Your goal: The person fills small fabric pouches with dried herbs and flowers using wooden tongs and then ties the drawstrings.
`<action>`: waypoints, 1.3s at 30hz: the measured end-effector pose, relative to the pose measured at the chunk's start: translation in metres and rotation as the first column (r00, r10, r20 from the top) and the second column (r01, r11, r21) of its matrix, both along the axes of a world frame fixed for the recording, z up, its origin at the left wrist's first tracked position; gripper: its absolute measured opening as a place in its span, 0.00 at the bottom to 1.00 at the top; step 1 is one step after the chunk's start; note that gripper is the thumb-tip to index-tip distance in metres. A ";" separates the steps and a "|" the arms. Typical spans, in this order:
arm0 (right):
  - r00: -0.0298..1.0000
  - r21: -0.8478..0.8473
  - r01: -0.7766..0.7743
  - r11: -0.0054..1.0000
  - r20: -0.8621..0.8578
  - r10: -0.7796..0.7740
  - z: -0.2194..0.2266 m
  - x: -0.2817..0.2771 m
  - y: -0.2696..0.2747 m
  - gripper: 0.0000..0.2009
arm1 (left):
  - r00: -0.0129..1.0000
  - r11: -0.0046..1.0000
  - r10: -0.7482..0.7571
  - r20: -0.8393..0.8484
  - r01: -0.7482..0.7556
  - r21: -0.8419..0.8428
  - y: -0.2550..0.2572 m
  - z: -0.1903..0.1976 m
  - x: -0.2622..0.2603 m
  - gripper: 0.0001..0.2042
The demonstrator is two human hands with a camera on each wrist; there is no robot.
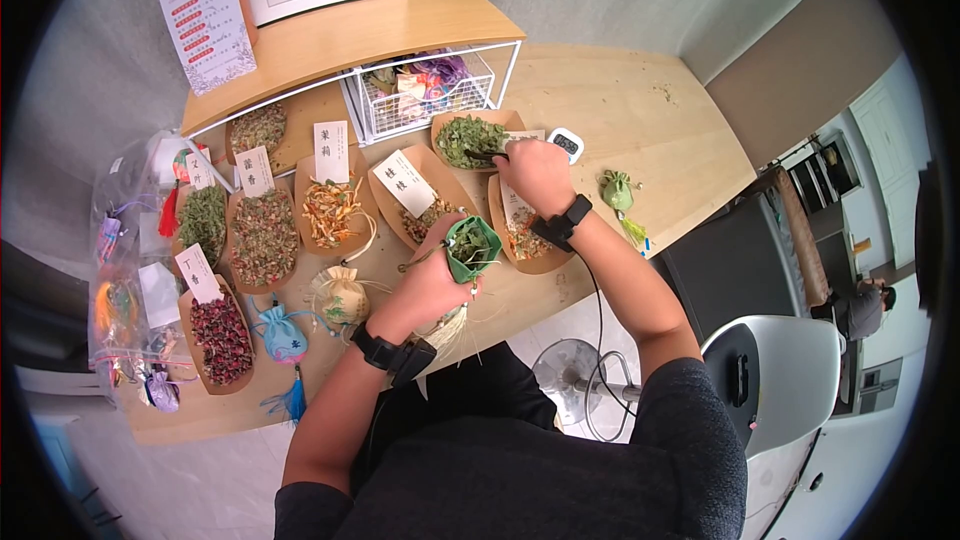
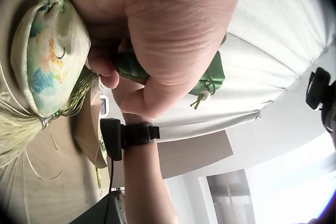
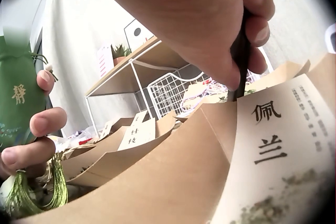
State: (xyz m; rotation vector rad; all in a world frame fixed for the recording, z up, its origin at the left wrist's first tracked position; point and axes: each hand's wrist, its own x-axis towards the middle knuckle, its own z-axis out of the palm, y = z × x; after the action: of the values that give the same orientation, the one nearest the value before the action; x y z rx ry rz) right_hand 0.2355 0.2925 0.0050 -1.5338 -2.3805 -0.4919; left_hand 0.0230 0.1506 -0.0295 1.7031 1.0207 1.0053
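My left hand [image 1: 425, 285] grips a green pouch [image 1: 473, 248] whose open mouth faces up, with green leaves inside. The right wrist view shows gold lettering on the pouch [image 3: 20, 95] and a green tassel below it. My right hand [image 1: 538, 178] holds a dark, slim tool [image 3: 241, 50], its tip at the paper tray of green leaves [image 1: 468, 140]. The tool's far end is hidden behind a tray edge in the right wrist view. A cream pouch with a painted pattern [image 2: 51, 58] hangs beside my left hand [image 2: 168, 29] in the left wrist view.
Several paper trays of dried herbs and flowers with label cards stand along the table [image 1: 600, 90]. A beige pouch [image 1: 342, 298] and a blue pouch [image 1: 282, 335] lie at the front. A light green pouch [image 1: 617, 190] and a timer [image 1: 566, 145] are at the right.
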 end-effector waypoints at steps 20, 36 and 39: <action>0.985 0.068 -0.034 0.997 -0.166 0.045 0.036 0.018 0.008 0.16 | 0.997 0.992 0.042 0.062 -0.034 -0.119 -0.004 0.010 0.000 0.31; 0.884 0.024 -0.358 0.933 -0.314 0.347 0.124 0.010 -0.129 0.11 | 0.987 0.994 0.056 0.153 -0.042 -0.098 0.002 -0.003 0.002 0.29; 0.885 -0.029 -0.411 0.911 -0.251 0.391 0.116 0.013 -0.130 0.11 | 0.991 0.995 0.054 0.124 -0.043 -0.094 0.003 -0.012 0.002 0.30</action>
State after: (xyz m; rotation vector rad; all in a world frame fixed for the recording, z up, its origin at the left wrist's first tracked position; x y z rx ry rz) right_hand 0.2481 0.1625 0.1213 -1.0098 -2.4509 -0.1079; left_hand 0.0251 0.1541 -0.0412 1.5275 1.0137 1.0683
